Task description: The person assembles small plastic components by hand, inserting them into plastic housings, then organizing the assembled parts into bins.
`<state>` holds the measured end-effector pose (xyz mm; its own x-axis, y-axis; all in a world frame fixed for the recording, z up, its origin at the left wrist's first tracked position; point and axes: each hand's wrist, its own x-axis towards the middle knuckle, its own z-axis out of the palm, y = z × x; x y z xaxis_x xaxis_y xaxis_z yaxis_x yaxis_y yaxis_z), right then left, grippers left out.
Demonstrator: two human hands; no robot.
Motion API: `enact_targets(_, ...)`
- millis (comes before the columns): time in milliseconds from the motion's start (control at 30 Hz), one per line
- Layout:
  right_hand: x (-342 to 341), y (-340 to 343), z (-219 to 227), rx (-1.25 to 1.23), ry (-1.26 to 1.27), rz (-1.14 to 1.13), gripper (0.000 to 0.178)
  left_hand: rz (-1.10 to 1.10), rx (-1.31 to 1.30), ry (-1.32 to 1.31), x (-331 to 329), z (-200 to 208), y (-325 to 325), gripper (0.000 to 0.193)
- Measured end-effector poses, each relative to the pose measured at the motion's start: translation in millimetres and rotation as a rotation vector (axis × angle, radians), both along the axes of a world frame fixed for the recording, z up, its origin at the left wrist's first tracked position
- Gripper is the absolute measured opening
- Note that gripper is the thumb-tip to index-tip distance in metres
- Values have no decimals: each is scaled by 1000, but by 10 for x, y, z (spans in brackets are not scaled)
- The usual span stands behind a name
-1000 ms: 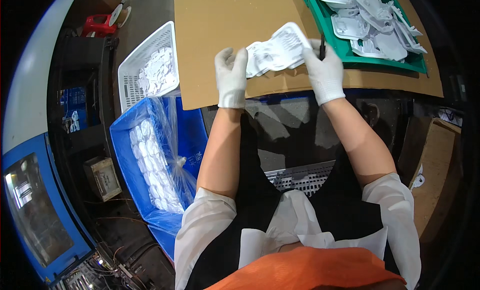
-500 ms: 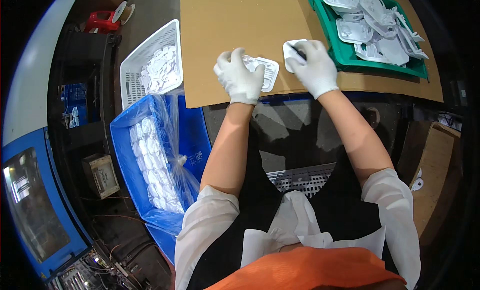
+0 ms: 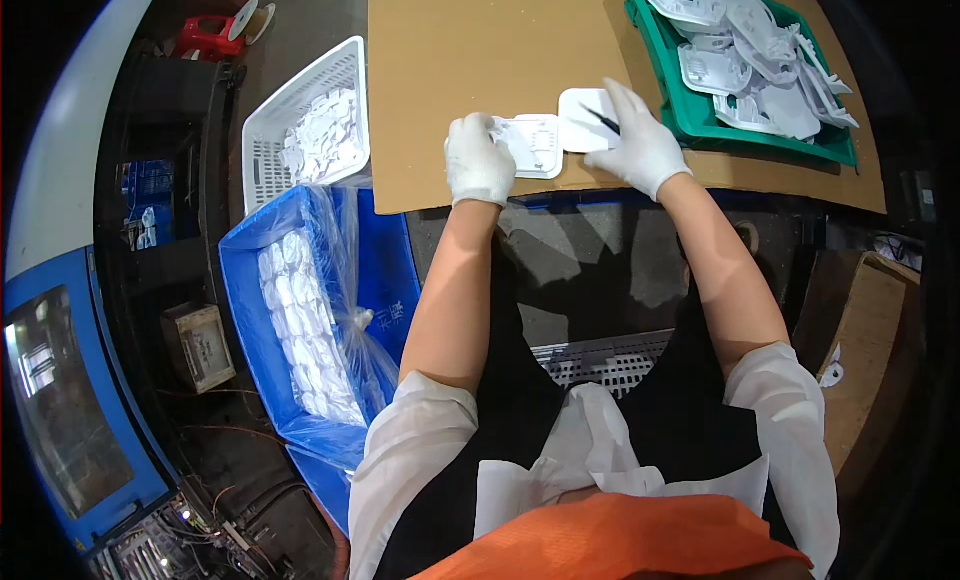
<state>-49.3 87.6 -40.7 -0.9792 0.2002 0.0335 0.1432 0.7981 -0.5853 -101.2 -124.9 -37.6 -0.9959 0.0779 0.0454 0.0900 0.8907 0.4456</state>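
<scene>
Side by side on the brown cardboard sheet (image 3: 480,55) lie two white moulded plastic parts with rounded corners. The left plastic part (image 3: 540,145) shows a ribbed inner face. My left hand (image 3: 480,162), in a white glove, has its fingers bent around that part's left end. The right plastic part (image 3: 582,130) has a smooth face and sits against the first or very close to it. Over its right edge is my gloved right hand (image 3: 643,148), its fingers partly extended. A thin dark pointed tool (image 3: 602,119) sticks out of this hand leftward, above the smooth part.
A green crate (image 3: 735,140) heaped with white plastic parts stands at the far right. To the left are a white basket (image 3: 256,145) of small white pieces and a blue bin (image 3: 245,280) with bagged white items. A blue-framed machine (image 3: 100,400) borders the far left.
The smooth plastic part has come closer to the ribbed one, narrowing the gap. My left fingers have drawn together at the ribbed part's end. My right hand has shifted slightly toward me, its fingers straighter.
</scene>
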Motion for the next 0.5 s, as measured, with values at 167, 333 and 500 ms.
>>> enact_targets(167,0,85,157,13,-178,154,82,9,27,52,-29,-16,-85,21)
enact_targets(333,43,52,169,-178,149,68,76,-15,161,60,-66,-72,-99,19)
enact_targets(500,96,-130,202,-173,63,261,74,-99,336,0,-38,-126,5,23)
